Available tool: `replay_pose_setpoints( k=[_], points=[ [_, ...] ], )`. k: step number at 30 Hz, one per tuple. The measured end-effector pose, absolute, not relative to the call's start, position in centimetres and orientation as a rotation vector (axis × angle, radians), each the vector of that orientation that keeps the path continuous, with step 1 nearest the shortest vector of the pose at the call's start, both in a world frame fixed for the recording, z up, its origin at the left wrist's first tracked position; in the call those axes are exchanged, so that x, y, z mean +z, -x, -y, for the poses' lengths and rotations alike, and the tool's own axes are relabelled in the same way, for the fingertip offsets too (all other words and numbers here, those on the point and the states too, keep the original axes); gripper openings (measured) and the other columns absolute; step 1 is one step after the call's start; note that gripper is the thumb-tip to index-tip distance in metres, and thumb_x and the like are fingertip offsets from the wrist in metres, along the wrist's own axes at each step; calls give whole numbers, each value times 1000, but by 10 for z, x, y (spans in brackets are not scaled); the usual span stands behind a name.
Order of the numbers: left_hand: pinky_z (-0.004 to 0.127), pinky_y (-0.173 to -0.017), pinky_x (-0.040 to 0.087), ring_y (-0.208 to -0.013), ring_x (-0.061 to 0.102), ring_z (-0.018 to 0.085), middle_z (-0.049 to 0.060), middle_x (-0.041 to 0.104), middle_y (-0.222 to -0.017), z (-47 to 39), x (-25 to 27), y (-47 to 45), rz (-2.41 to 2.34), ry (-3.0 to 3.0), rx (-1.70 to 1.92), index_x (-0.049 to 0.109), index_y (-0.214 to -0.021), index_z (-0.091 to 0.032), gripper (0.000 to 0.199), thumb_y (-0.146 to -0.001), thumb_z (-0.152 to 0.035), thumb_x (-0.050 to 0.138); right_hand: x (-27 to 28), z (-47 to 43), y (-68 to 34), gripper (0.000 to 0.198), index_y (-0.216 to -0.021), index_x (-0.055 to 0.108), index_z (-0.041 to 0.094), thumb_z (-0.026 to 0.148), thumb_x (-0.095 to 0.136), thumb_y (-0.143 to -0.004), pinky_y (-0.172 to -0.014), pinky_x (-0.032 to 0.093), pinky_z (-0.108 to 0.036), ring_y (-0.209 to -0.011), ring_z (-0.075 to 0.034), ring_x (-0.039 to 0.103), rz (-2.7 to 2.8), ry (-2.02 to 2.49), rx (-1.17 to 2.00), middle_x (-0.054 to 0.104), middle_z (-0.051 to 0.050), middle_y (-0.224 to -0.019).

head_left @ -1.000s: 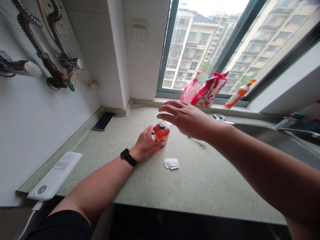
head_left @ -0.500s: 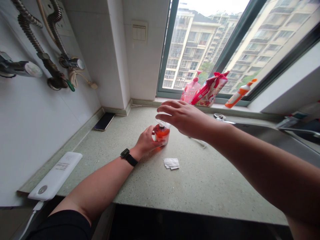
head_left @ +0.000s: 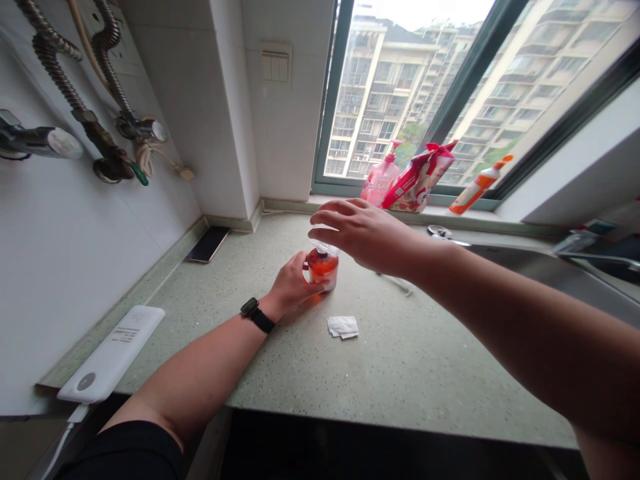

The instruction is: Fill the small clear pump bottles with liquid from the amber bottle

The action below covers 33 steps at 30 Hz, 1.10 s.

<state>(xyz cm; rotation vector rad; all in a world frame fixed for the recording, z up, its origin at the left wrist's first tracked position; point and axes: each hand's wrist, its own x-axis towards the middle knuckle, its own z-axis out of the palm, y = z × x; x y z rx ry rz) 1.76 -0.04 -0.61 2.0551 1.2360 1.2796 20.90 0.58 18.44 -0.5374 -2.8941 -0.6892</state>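
Observation:
A small clear bottle [head_left: 323, 269] of orange-red liquid stands upright on the counter. My left hand [head_left: 295, 285] is wrapped round its side, with a black watch on the wrist. Over the bottle's neck is a clear top [head_left: 324, 247], partly covered by my right hand [head_left: 357, 233]. The right fingers curl over this top from the right, a little apart from each other; its thumb is hidden. A folded white tissue [head_left: 343, 327] lies in front of the bottle.
A dark phone [head_left: 209, 244] lies at the back left, a white power bank [head_left: 113, 352] at the left edge. On the windowsill stand a pink pump bottle [head_left: 380, 180], a red pouch [head_left: 421, 179] and an orange-white bottle [head_left: 477, 189]. A metal sink [head_left: 540, 280] is at right.
Almost nothing differs. My right hand has shifted very slightly left over the bottle's top; my left hand keeps its hold.

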Motion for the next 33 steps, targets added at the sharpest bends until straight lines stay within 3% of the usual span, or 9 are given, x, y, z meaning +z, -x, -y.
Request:
replay_pose_setpoints(
  k=[20, 33],
  points=[
    [45, -95, 60, -101, 72, 25, 9, 76, -116, 1, -5, -16, -1224, -2048, 1270, 64, -121, -20, 53, -79, -35, 93, 184, -12, -212, 42, -139, 68, 29, 12, 53, -104, -113, 46, -50, -138, -30, 54, 2889, 517, -629, 66, -6, -142],
    [43, -92, 58, -97, 70, 25, 10, 73, -110, 4, 0, -11, -1249, -2203, 1295, 64, -124, -19, 54, -87, -54, 83, 166, -14, -257, 62, -151, 60, 33, 5, 57, -96, -117, 47, -53, -143, -32, 55, 2727, 722, -536, 65, -6, -150]
  ],
)
